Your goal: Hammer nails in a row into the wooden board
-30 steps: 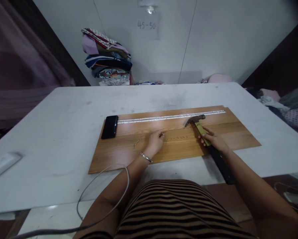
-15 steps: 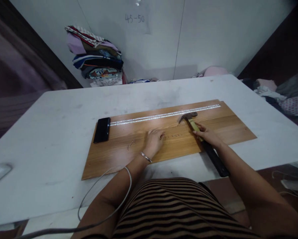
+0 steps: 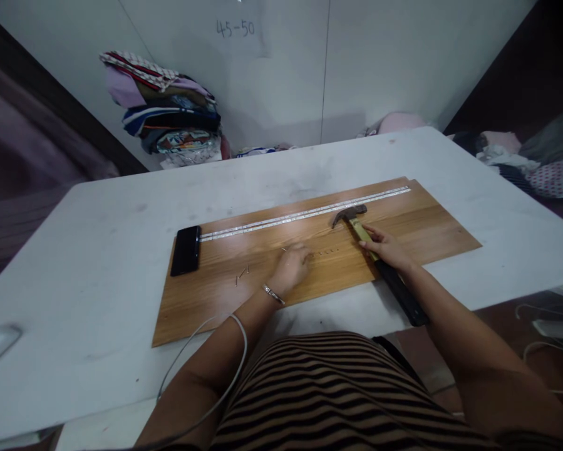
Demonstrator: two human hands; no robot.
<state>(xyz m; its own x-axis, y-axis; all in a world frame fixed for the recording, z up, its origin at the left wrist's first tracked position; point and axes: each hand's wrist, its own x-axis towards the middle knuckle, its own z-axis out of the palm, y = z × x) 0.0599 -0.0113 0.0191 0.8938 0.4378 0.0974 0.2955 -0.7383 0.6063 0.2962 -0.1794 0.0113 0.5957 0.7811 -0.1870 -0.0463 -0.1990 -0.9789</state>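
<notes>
My right hand (image 3: 388, 249) is wrapped round the yellow shank of a claw hammer (image 3: 357, 229), above its black grip. The hammer's head is low over the wood-grain board (image 3: 431, 225), its claw pointing left. My left hand (image 3: 291, 266) rests on the middle of the board with curled fingers. A thin nail (image 3: 284, 249) pokes out at its far side; the fingertips are partly hidden. Just right of these fingers runs a short row of small nails or nail marks (image 3: 328, 252). Several loose nails (image 3: 242, 274) lie left of my hand.
A black phone (image 3: 186, 250) lies on the board's left end. Two pale measuring strips (image 3: 304, 214) run along its far side. The board sits on a white table (image 3: 98, 263). Folded clothes (image 3: 173, 119) are stacked behind. A grey cable (image 3: 243, 338) loops over my left forearm.
The view has shifted a little, so the board appears slightly further left. A nail now shows beside my left fingers. My right hand keeps its hold on the hammer.
</notes>
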